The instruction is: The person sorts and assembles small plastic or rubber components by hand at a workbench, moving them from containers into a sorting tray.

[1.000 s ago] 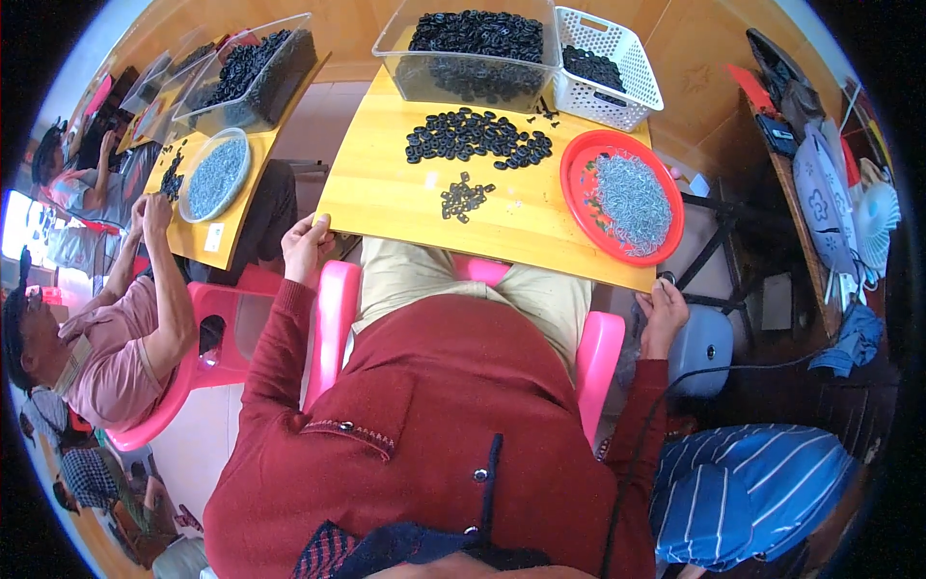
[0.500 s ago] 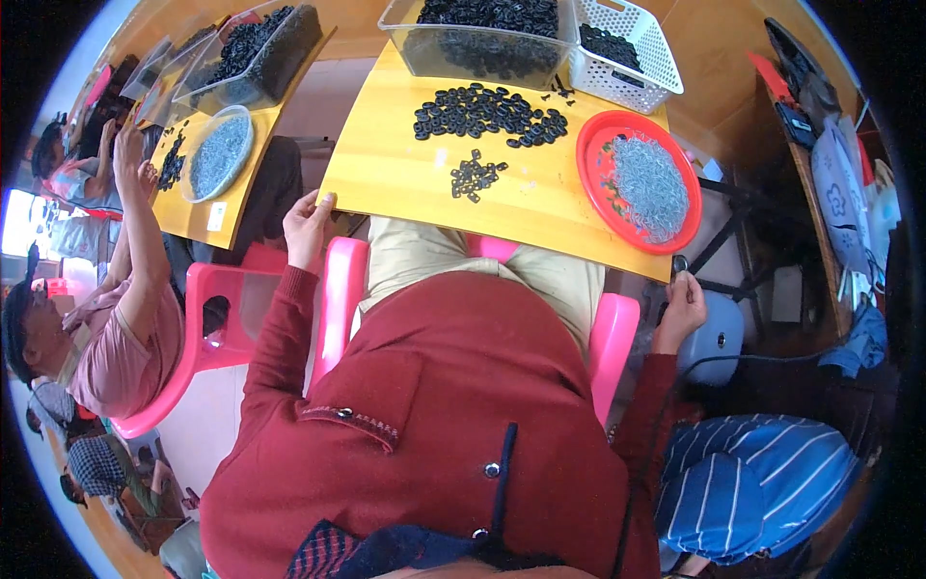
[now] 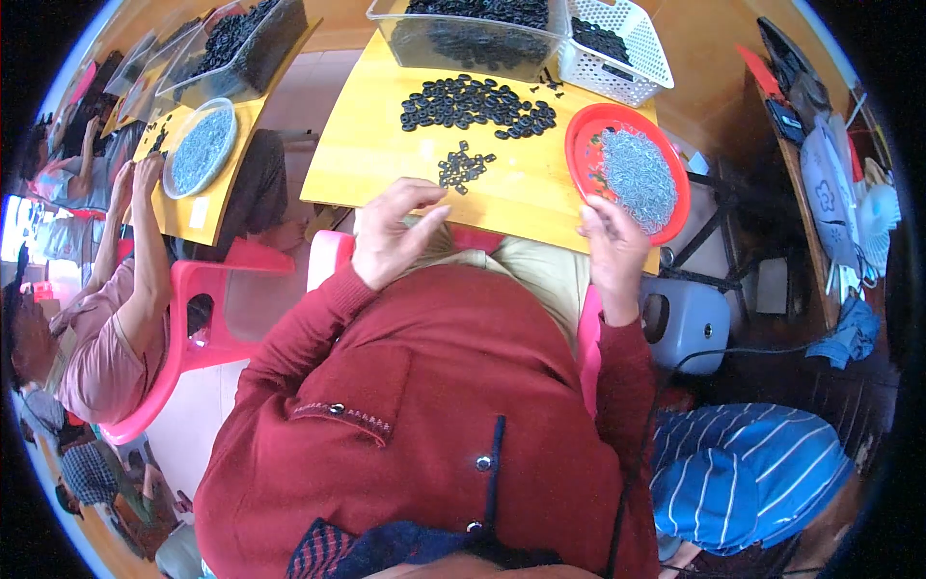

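Observation:
My left hand hovers at the near edge of the yellow table, thumb and forefinger apart and nothing seen between them. Just beyond it lies a small pile of little black pieces, with a larger spread of black oval ring-like pieces farther back. My right hand is at the near left rim of a red plate, its fingers loosely bent and apart. Whether they touch the rim I cannot tell. Heaped on the plate are thin, shiny, silvery pieces, too small to name.
At the back stand a clear bin and a white perforated basket, both holding black pieces. To my left, a person on a pink chair works at another table. A blue stool stands at my right.
Both hands have left the table's edges. My left hand has moved right, toward the small black pile; my right hand has risen to the red plate. The view has shifted slightly.

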`<state>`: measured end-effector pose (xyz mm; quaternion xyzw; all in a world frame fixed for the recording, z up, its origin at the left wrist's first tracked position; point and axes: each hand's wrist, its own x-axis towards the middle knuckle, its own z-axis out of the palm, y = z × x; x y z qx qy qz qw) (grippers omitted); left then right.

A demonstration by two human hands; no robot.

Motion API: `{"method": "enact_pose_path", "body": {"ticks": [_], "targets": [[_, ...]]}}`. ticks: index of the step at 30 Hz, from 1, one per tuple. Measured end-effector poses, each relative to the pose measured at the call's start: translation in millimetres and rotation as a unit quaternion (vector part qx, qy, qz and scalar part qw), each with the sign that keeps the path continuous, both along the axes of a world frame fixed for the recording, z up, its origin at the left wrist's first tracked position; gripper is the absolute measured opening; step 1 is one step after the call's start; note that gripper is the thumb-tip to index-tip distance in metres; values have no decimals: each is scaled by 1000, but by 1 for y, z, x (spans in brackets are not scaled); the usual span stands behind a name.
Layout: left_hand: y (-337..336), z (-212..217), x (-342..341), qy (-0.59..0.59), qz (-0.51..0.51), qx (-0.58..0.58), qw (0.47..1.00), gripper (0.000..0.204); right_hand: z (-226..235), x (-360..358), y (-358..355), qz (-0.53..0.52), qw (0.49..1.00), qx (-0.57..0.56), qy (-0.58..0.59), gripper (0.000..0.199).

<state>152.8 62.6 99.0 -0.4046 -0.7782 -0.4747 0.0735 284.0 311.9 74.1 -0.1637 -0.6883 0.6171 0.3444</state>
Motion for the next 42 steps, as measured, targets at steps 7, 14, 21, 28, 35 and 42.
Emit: {"method": "enact_pose_path", "body": {"ticks": [7,14,21,28,35,42], "targets": [[6,-20,-21,76,7,-53,996,17,-5,-57,-7,101,918,317,-217,17],[5,-26,-21,67,11,-52,996,16,-20,-110,-4,87,887,431,-140,17],[-1,-32,-27,111,12,-88,990,19,-19,-90,-30,66,923,369,-90,16],[13,-23,-18,198,-11,-214,956,36,-31,-66,-43,85,934,339,-68,13],[16,-27,-14,207,-15,-269,940,41,-37,-62,-41,81,934,345,-44,10],[20,-31,-13,207,-9,-275,939,41,-36,-61,-40,82,938,335,-41,10]]}}
